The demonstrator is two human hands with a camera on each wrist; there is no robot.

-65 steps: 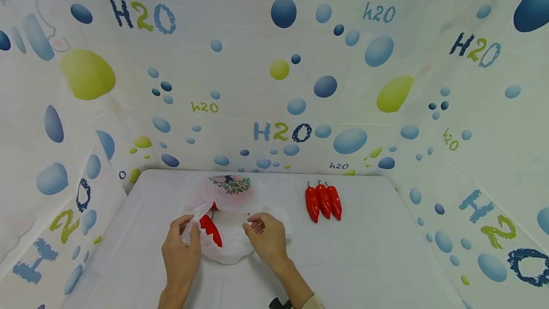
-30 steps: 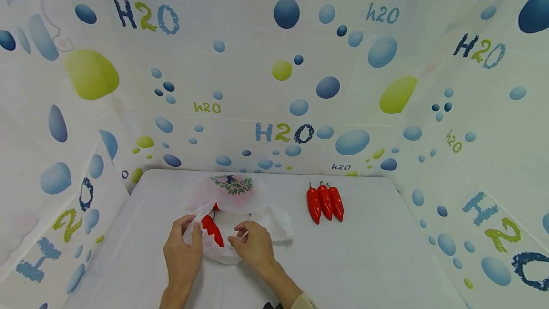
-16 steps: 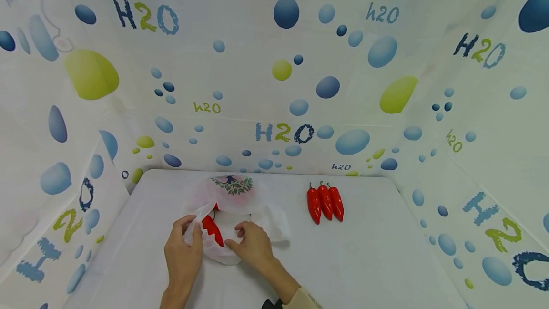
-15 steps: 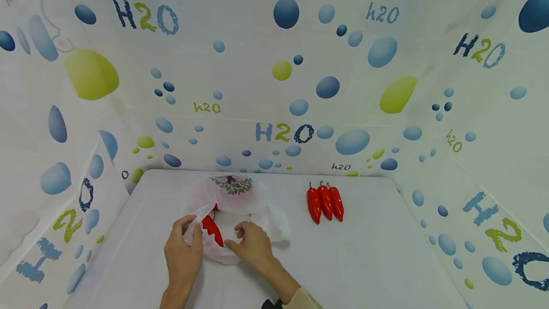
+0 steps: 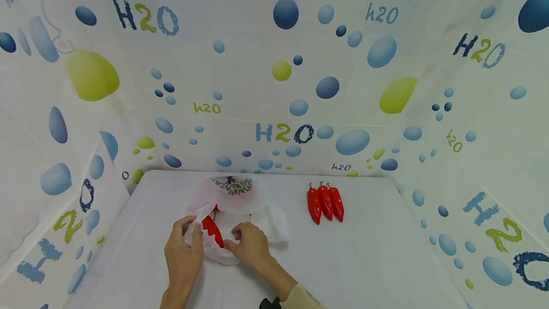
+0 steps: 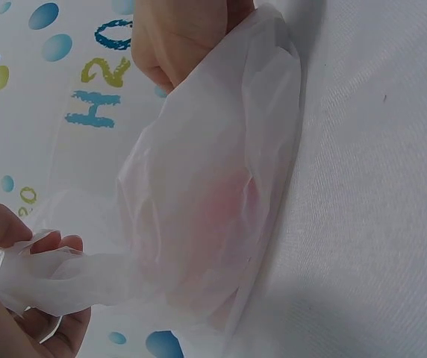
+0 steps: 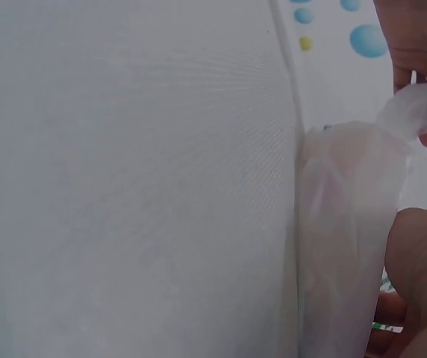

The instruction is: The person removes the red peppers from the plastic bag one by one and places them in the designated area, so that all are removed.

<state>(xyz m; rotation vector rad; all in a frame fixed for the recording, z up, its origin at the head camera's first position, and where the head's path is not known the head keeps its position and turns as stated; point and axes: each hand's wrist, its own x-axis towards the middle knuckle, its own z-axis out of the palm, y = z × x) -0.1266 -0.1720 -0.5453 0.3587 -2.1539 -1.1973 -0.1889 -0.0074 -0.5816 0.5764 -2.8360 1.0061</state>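
A thin white plastic bag (image 5: 223,257) with a printed tree lies mouth open at the table's left middle. Inside it, a red chili pepper (image 5: 212,232) shows through the opening, with a bit of red behind it. My left hand (image 5: 183,247) pinches the bag's left edge between thumb and fingers; the left wrist view shows the gathered plastic (image 6: 57,280) in its grip. With curled fingers, my right hand (image 5: 250,244) holds the near right rim, its thumb close to the pepper's tip. Its fingertips are partly hidden.
Several items lie on a white table (image 5: 364,261). Three red chili peppers (image 5: 325,204) sit side by side to the right of the bag, stems pointing away. A loose white flap of the bag (image 5: 276,225) spreads right of my right hand. A patterned curtain (image 5: 240,70) surrounds the table.
My right hand has moved left and slightly nearer along the bag's mouth, toward the pepper inside. My left hand keeps its hold on the bag. The three peppers outside stay put.
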